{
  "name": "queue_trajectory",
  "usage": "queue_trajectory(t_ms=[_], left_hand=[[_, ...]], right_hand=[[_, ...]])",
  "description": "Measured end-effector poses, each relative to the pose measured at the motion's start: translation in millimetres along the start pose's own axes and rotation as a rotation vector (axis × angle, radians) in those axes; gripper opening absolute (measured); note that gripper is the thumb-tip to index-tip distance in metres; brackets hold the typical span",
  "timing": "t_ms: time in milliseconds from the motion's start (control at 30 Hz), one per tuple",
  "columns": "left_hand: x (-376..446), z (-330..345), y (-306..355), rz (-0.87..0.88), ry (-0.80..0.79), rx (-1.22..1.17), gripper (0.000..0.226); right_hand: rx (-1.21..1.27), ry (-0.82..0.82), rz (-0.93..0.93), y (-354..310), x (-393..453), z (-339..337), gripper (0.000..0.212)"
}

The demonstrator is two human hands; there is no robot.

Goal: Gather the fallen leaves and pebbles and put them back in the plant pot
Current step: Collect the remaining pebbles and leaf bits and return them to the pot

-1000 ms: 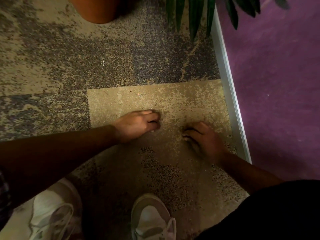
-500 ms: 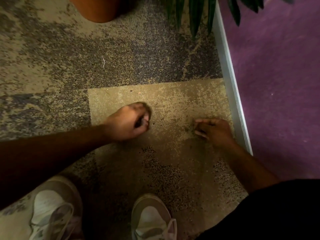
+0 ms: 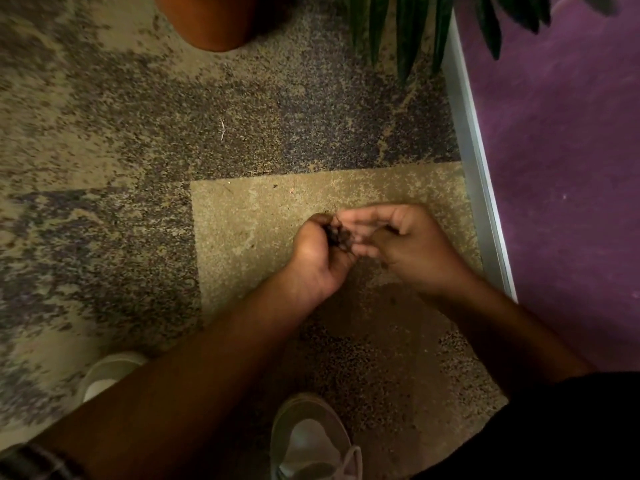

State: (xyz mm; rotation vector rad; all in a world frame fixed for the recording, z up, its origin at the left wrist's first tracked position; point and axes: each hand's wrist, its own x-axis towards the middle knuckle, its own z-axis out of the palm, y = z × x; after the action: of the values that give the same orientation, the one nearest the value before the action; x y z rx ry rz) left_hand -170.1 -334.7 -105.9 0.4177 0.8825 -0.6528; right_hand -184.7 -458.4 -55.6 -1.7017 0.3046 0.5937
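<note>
Hands meet above the tan carpet tile, raised off the floor. The left hand is curled into a loose fist around a small dark clump of debris, which protrudes from between thumb and fingers; whether it is leaf matter or pebbles cannot be told through the blur. The right hand lies just beside it, palm turned up and fingers nearly straight, the fingertips touching the clump; nothing is gripped in it. The orange plant pot stands at the top edge, well apart from both hands, only its lower part showing. Green leaves hang down to its right, next to a pale strip that borders purple flooring. A small pale fragment lies on the mottled grey carpet. Two white shoes show at the bottom.
</note>
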Motion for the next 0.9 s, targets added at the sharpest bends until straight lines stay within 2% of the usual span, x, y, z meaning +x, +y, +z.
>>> queue_trajectory(t_ms=[67, 133, 200, 267, 300, 367, 433, 567, 667, 800, 867, 900], left_hand=[[1, -2, 10, 0.017, 0.026, 0.012, 0.050], [2, -7, 27, 0.076, 0.087, 0.104, 0.044], [6, -15, 51, 0.120, 0.106, 0.189, 0.042], [10, -22, 74, 0.149, 0.106, 0.247, 0.043], [12, -24, 83, 0.163, 0.119, 0.280, 0.044], [12, -25, 96, 0.182, 0.177, 0.314, 0.045], [9, -25, 105, 0.205, 0.227, 0.320, 0.047], [5, -29, 111, 0.230, 0.251, 0.361, 0.046], [5, -34, 112, 0.228, 0.244, 0.363, 0.047], [6, -38, 113, 0.233, 0.250, 0.337, 0.044], [6, -40, 114, 0.237, 0.250, 0.329, 0.043], [5, -42, 113, 0.237, 0.250, 0.329, 0.042]], right_hand=[[-0.139, 0.195, -0.099, 0, 2, -10, 0.031], [-0.396, 0.348, -0.161, 15, 9, -28, 0.024], [-0.685, 0.288, -0.060, 40, 14, -43, 0.019], [-0.780, 0.210, 0.069, 69, 13, -44, 0.027], [-0.777, 0.230, 0.058, 81, 13, -43, 0.030], [-0.808, 0.292, -0.049, 93, 12, -36, 0.023], [-0.850, 0.279, -0.107, 93, 10, -29, 0.017], [-0.767, 0.268, -0.182, 79, 14, -12, 0.019], [-0.761, 0.151, -0.359, 64, 20, 20, 0.024], [-0.938, -0.161, -0.642, 69, 25, 73, 0.026], [-1.031, -0.193, -0.692, 76, 26, 85, 0.047], [-1.049, -0.163, -0.679, 78, 27, 85, 0.045]])
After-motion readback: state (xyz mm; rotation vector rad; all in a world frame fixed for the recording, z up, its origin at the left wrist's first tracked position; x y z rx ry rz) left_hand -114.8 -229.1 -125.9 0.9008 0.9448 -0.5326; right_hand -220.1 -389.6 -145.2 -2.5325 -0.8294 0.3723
